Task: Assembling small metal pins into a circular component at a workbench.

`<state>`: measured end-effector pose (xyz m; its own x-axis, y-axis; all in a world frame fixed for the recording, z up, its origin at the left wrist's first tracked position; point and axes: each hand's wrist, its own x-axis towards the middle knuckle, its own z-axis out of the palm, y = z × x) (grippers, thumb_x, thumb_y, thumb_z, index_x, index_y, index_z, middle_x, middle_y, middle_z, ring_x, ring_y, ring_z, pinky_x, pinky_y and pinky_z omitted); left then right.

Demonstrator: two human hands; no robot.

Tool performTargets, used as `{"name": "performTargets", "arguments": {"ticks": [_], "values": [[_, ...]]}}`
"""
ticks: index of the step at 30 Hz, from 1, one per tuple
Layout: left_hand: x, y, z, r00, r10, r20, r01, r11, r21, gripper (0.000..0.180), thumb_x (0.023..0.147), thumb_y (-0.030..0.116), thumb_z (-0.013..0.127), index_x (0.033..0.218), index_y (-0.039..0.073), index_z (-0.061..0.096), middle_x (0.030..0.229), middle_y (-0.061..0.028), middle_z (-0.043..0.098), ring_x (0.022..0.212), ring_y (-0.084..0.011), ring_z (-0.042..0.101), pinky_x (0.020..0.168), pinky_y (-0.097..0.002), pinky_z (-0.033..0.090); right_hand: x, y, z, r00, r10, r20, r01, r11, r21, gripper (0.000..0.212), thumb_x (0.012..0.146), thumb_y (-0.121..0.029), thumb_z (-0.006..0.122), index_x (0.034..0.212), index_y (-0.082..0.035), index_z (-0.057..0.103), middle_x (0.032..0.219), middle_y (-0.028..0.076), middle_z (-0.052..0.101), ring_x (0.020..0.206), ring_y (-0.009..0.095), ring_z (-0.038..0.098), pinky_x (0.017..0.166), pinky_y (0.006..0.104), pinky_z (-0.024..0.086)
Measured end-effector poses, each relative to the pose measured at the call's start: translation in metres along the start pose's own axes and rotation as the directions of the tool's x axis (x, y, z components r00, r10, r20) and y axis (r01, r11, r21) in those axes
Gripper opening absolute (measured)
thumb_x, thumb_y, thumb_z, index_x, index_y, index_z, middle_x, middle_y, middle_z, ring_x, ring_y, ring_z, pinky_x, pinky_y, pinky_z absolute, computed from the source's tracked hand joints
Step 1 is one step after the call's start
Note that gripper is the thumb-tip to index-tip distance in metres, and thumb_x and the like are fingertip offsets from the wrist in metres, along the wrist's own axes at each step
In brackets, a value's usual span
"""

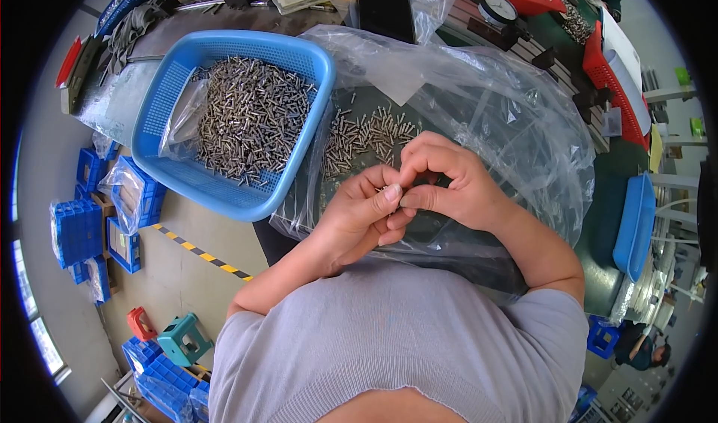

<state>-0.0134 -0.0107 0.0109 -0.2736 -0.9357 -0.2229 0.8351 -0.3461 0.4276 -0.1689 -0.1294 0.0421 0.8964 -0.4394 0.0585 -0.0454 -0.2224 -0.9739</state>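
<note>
- The left hand (pixel 366 217) is curled, palm turned inward, its thumb closed toward the bent index finger and the other fingers folded loosely beneath.
- The right hand (pixel 452 184) meets it from the other side, thumb and index finger drawn together in a pinch at the left hand's fingertips.
- Whether a small part sits between the fingers cannot be told; the fingers hide that spot, and the parts are tiny.
- The loose pile of small metal pins (pixel 365 137) lies on the work surface just beyond both hands, on the side away from the person. Most of it is ahead of the left hand, while its right end comes close to the right hand's bent knuckles.
- A few pins lie scattered at the pile's far edge.
- To the left of the pile, and well clear of the right hand, stands a blue basket (pixel 232 41) holding a much larger heap of pins (pixel 254 116), with a clear bag (pixel 183 120) tucked along its left inner side.
- Crumpled clear plastic sheeting (pixel 516 124) spreads beside the pile and past the right hand.
- Farther off, a black phone (pixel 385 8) lies beyond the pile.
</note>
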Motion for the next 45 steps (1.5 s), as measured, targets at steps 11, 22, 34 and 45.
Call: {"name": "performTargets", "arguments": {"ticks": [11,22,34,45], "values": [[0.001,-0.002,0.005,0.998,0.053,-0.040,-0.052,0.999,0.013,0.023,0.095,0.026,0.055,0.104,0.006,0.051,0.092,-0.0064,0.057,0.072,-0.0109,0.047,0.057,-0.0247,0.039,-0.004,0.001,-0.002,0.964,-0.243,-0.110,0.221,0.958,-0.182,0.011,0.079,-0.007,0.070,0.086,-0.004,0.062,0.085,0.005,0.057,0.078,0.015,0.056,0.068,0.0266,0.045],[0.002,-0.003,0.004,0.997,0.073,-0.038,-0.072,0.997,0.030,0.023,0.095,0.026,0.055,0.108,0.007,0.053,0.097,-0.0088,0.052,0.072,-0.0106,0.044,0.054,-0.0213,0.039,-0.010,-0.001,-0.033,0.985,-0.027,-0.172,-0.116,0.638,-0.761,0.018,0.076,-0.007,0.066,0.092,-0.005,0.060,0.088,0.010,0.059,0.082,0.029,0.059,0.070,0.0372,0.048],[0.002,-0.001,0.000,0.998,0.062,0.003,-0.062,0.998,-0.017,0.019,0.096,0.021,0.052,0.108,0.006,0.052,0.098,-0.0092,0.055,0.074,-0.0119,0.047,0.058,-0.0249,0.040,0.006,0.020,-0.011,0.961,-0.218,-0.168,0.037,0.707,-0.706,0.018,0.070,-0.008,0.071,0.082,-0.006,0.057,0.080,0.008,0.056,0.080,0.030,0.057,0.067,0.0395,0.046],[0.000,-0.001,0.001,0.997,0.074,-0.007,-0.074,0.997,-0.014,0.019,0.095,0.021,0.053,0.107,0.006,0.052,0.098,-0.0085,0.056,0.074,-0.0115,0.048,0.058,-0.0247,0.039,0.003,0.017,-0.013,0.964,-0.207,-0.167,0.059,0.778,-0.625,0.015,0.071,-0.003,0.069,0.078,-0.005,0.057,0.078,0.008,0.055,0.072,0.026,0.056,0.063,0.0360,0.046]]}}
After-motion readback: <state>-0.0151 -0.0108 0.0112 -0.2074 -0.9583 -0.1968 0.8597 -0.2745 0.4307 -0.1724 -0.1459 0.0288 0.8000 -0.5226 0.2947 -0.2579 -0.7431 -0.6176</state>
